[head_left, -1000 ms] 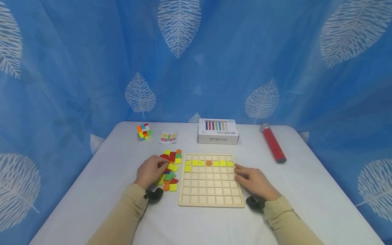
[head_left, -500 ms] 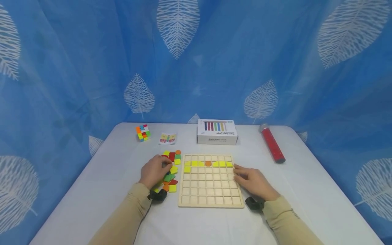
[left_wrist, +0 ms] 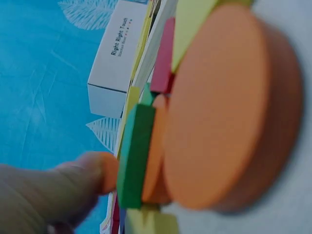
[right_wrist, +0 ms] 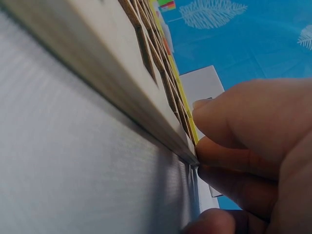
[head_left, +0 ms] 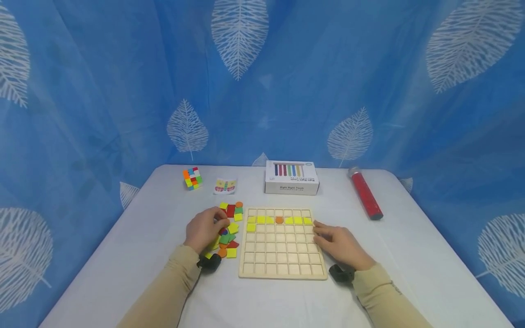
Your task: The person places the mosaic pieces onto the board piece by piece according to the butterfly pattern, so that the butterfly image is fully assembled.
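My left hand (head_left: pixel 205 228) is over a loose pile of coloured flat pieces, left of the wooden grid board (head_left: pixel 283 269). In the left wrist view its thumb (left_wrist: pixel 63 190) pinches a small orange piece (left_wrist: pixel 109 173); the opposing finger is mostly hidden. A green piece (left_wrist: pixel 136 156) and a large orange disc (left_wrist: pixel 219 112) lie close by. My right hand (head_left: pixel 344 245) rests its fingertips against the board's right edge. The board's second row holds yellow pieces (head_left: pixel 261 220) and an orange disc (head_left: pixel 279 220); a yellow square (head_left: pixel 251 227) sits below at the left.
At the back of the white table (head_left: pixel 172 291) are a puzzle cube (head_left: pixel 192 178), a small picture card (head_left: pixel 224 186) and a white box (head_left: pixel 291 178). A red microphone-like cylinder (head_left: pixel 367 196) lies at the right. Blue leaf-patterned cloth (head_left: pixel 262 91) hangs behind.
My left hand has shifted slightly right over the pile, its thumb and fingers drawing closer together, then slightly back left. My right hand stays at the board's edge.
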Available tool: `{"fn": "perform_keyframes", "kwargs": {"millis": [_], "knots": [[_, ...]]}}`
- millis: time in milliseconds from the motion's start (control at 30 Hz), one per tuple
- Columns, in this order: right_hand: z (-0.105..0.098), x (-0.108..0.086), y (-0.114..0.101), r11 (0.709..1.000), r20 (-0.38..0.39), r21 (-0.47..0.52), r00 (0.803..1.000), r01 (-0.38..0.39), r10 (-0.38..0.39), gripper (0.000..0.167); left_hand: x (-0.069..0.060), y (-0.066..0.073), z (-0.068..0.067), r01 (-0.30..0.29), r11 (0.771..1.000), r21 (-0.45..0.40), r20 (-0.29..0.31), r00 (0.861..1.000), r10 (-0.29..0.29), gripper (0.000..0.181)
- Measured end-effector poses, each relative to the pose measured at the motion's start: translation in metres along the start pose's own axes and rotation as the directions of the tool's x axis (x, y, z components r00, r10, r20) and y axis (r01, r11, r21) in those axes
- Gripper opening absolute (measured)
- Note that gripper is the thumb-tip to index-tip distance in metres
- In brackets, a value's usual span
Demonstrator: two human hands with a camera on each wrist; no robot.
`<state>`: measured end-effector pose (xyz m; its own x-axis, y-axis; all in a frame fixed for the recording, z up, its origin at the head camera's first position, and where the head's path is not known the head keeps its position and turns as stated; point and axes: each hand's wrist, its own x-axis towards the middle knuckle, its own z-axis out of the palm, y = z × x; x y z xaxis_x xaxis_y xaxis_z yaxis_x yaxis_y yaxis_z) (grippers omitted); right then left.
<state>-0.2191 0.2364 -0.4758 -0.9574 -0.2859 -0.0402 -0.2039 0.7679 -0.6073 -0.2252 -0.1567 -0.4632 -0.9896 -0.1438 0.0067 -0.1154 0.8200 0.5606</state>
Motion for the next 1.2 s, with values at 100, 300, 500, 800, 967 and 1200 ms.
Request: {"fn": "perform_keyframes", "kwargs": {"millis": [100,300,500,800,967,1200], "knots": [[0.001,0.000,0.000,1.000,-0.003,-0.005,1.000,0.009,-0.009,0.047,-0.004,0.003,0.000,-0.019,1.000,-0.022,-0.032,0.999,0.018,0.015],[0.002,0.002,-0.001,0.999,-0.013,-0.002,0.999,0.037,-0.037,0.046,-0.016,0.023,0.004,-0.102,0.987,-0.122,-0.027,0.995,0.099,0.013],[0.005,0.005,0.001,0.999,-0.010,-0.004,0.999,0.032,-0.032,0.046,-0.021,0.049,0.021,-0.139,0.974,-0.178,0.070,0.986,0.153,0.012],[0.008,0.004,-0.002,0.999,-0.014,0.006,0.999,0.038,-0.038,0.045,-0.016,0.058,0.042,-0.142,0.989,-0.039,0.063,0.988,0.144,0.017],[0.007,0.002,0.001,0.999,-0.029,0.001,0.999,0.037,-0.037,0.044,-0.013,0.058,0.048,-0.254,0.963,0.092,0.063,0.967,0.248,0.024],[0.004,0.001,0.004,0.999,-0.033,-0.003,0.999,0.042,-0.042,0.045,-0.015,0.056,0.039,-0.270,0.958,0.097,0.017,0.963,0.270,0.028]]}}
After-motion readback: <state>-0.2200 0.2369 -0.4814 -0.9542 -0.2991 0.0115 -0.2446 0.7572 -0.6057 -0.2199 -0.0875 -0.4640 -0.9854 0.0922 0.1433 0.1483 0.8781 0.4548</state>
